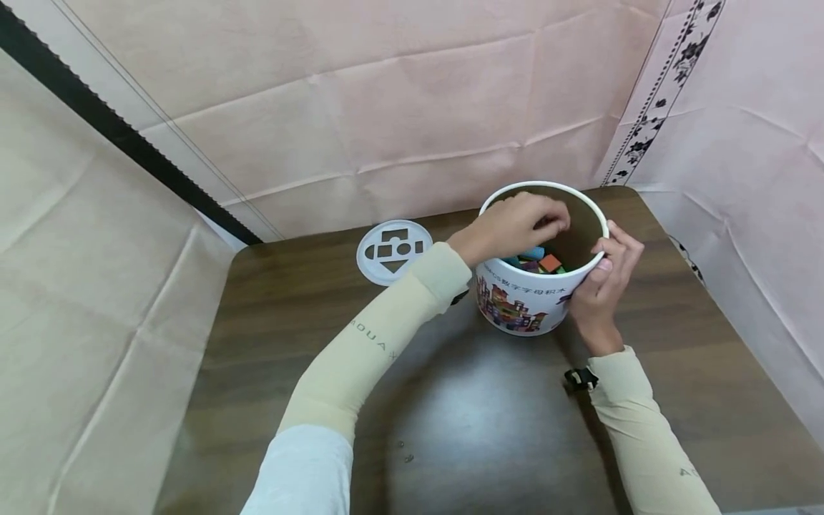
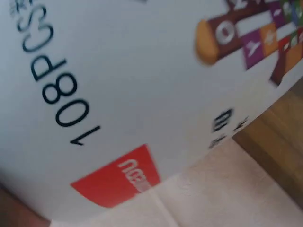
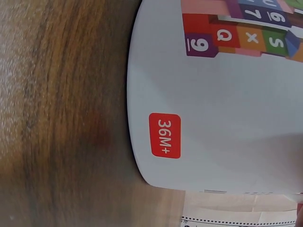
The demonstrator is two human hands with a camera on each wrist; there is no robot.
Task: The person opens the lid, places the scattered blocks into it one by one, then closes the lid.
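A white bucket (image 1: pixel 524 304) printed with colourful block pictures stands upright at the back right of the table. Inside, low down, lie several coloured blocks (image 1: pixel 550 264), among them orange, blue, green and purple ones. My left hand (image 1: pixel 518 223) is over the bucket's mouth, fingers bent downward; I cannot tell whether they hold anything. At the right side of the rim, my right hand (image 1: pixel 605 279) grips the bucket, thumb outside on the wall. Both wrist views are mostly filled by the bucket's printed wall (image 2: pixel 142 94), with a red 36M+ label (image 3: pixel 164 135) in the right one.
A round white lid (image 1: pixel 394 252) with shaped cut-outs lies left of the bucket near the table's back edge. Two tiny specks (image 1: pixel 408 458) are on the wooden table (image 1: pixel 290 322) near the front. Pale cloth hangs (image 1: pixel 418 107) close behind and at both sides.
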